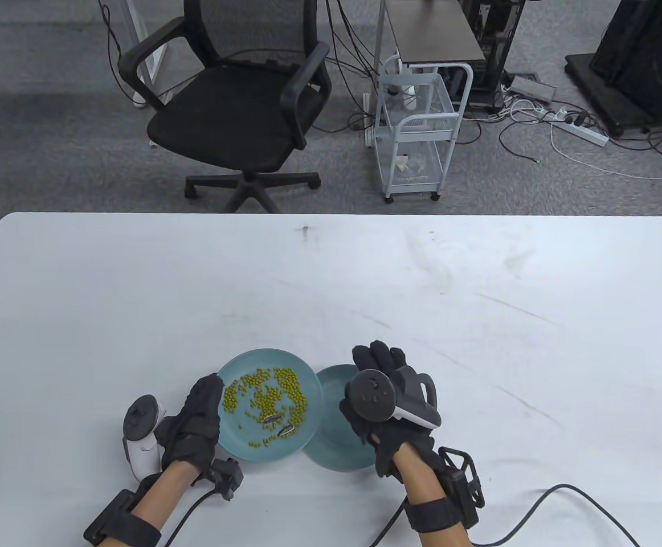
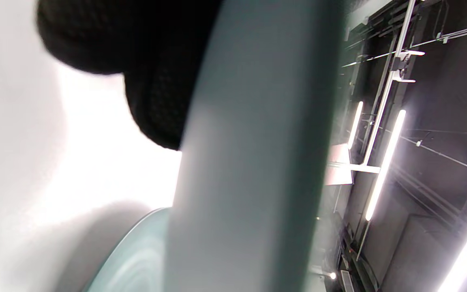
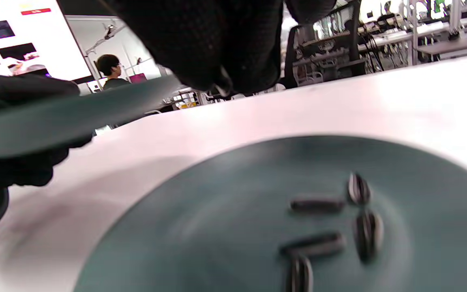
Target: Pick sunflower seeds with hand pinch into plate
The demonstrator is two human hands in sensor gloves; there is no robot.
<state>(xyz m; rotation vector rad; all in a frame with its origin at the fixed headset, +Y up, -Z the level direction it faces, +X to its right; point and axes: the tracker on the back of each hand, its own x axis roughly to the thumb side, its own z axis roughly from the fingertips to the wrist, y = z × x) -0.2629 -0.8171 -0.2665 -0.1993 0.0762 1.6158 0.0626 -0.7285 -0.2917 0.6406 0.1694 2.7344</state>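
Note:
A teal plate holds green beans and two striped sunflower seeds. My left hand grips its left rim and holds it lifted and tilted; the rim fills the left wrist view. A second teal plate lies partly under it to the right. In the right wrist view this plate holds several sunflower seeds. My right hand hovers over this plate. Its fingertips pinch a small striped seed above it.
The white table stretches far beyond both plates. Cables run from both wrists to the near table edge. An office chair and a white trolley stand on the floor behind the table.

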